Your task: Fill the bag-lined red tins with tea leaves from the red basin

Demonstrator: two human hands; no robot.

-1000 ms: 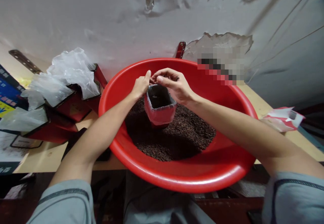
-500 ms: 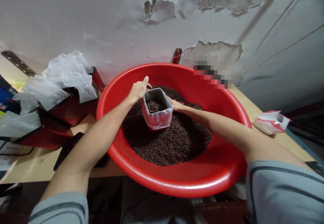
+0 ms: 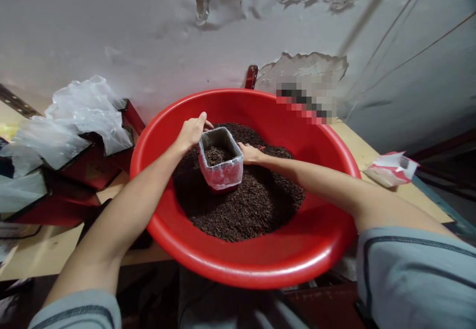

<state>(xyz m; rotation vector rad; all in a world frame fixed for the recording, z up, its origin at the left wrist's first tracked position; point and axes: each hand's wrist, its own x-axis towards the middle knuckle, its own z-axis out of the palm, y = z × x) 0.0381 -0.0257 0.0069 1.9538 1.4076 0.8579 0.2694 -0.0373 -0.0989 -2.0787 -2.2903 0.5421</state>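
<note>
A square red box (image 3: 223, 176) lined with a clear plastic bag stands tilted on a heap of dark, grain-like pieces (image 3: 253, 210) in a large red basin (image 3: 245, 267). Some of the same dark pieces lie inside the box. My left hand (image 3: 194, 130) grips its back left rim, thumb raised and the other fingers partly hidden behind it. Against the right wall of the box is my right hand (image 3: 252, 154), its fingers bent and their tips partly hidden at the box's side.
On the left of the wooden table (image 3: 44, 249) stand several red boxes (image 3: 59, 197) with clear plastic bags (image 3: 89, 116) spilling out of their tops. A crumpled red-and-white packet (image 3: 392, 168) lies right of the basin. Behind is a wall (image 3: 130, 31) with peeling paint.
The whole view has shifted, so everything sits a little further left. My right hand has slid slightly outward along the box, and more of its fingers show. The left hand keeps its hold.
</note>
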